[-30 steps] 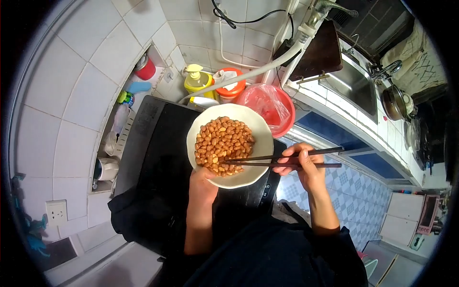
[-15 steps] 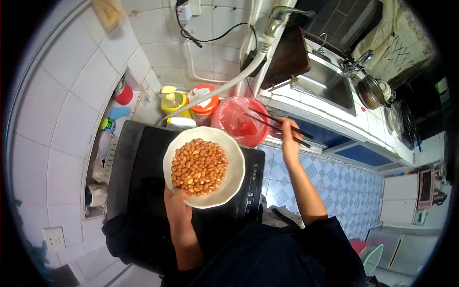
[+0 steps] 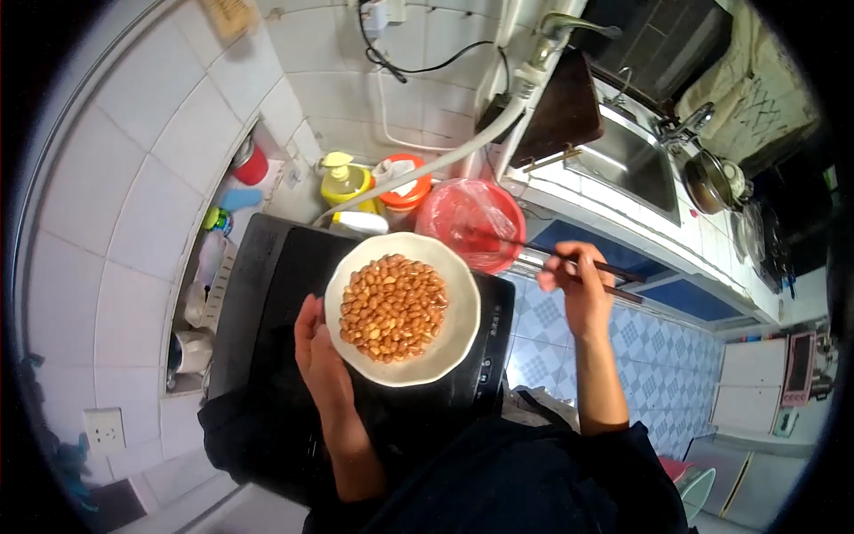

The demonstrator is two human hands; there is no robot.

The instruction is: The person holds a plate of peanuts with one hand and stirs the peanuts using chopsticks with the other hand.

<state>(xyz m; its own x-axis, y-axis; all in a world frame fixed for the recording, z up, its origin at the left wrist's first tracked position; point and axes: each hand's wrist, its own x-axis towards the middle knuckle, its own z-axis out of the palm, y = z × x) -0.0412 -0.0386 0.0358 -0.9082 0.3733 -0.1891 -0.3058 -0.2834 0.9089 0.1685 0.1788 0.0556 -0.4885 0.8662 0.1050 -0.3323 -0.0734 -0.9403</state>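
A cream-coloured bowl (image 3: 463,307) of glossy reddish-brown peanuts (image 3: 391,311) sits over the black appliance top (image 3: 285,267). My left hand (image 3: 325,360) is at the bowl's lower left rim, its fingers showing outside the bowl and slightly apart. In my right hand (image 3: 583,289) is a pair of dark chopsticks (image 3: 614,270), held to the right of the bowl. Their thin ends point left, over the edge of a red bin (image 3: 511,218) lined with a clear plastic bag.
Behind the bowl stand a yellow pump bottle (image 3: 345,182), an orange-rimmed tub (image 3: 405,182) and a white bottle (image 3: 358,222). A grey hose (image 3: 445,160) slants above them. To the right is a tiled counter with a sink (image 3: 627,165); a wall niche on the left holds a mug (image 3: 191,351).
My left fingers have come out from beneath the bowl to its left side. My right hand has turned, and the chopsticks have swung flatter. The whole view has shifted slightly.
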